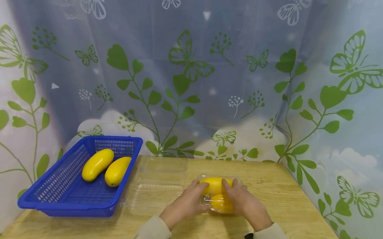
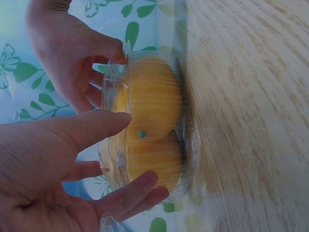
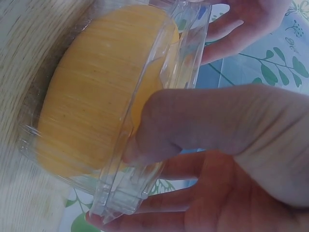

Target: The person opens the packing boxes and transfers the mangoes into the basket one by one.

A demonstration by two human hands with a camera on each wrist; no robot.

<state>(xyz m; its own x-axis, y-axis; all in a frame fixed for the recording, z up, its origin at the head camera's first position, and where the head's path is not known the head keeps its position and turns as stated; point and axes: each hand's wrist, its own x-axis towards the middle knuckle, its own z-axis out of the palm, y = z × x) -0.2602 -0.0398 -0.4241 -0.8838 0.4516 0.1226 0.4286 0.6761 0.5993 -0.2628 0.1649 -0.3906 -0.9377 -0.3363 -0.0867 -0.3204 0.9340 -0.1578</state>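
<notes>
The wooden table (image 1: 289,207) runs from the patterned curtain (image 1: 193,81) at 12 o'clock down to the person at 6 o'clock; its right edge slants from about 1 o'clock to 5 o'clock, with bare wood along it. At 9 o'clock the blue basket (image 1: 65,196) sits at the table's left edge, its long axis leaning from 7 o'clock toward 1 o'clock, and two yellow mangoes (image 1: 97,164) lie side by side in it along the same line. Between the basket and the hands lies an open clear tray (image 1: 158,188), flat on the wood, with free table beyond it toward 12 o'clock.

Just right of centre stands the clear lidded box (image 1: 218,196), resting on the table, near its front edge, well clear of the right edge. Two yellow fruits (image 3: 96,111) fill it, their long axes running roughly 9 to 3 o'clock in the head view, one behind the other.

The left hand (image 1: 185,203) clasps the box from 9 o'clock, thumb (image 2: 91,128) on the lid and fingers curled round the rim. The right hand (image 1: 245,204) clasps it from 3 o'clock, thumb (image 3: 193,121) pressed on the lid edge, fingers under the rim. The hands are apart, the box between them.
</notes>
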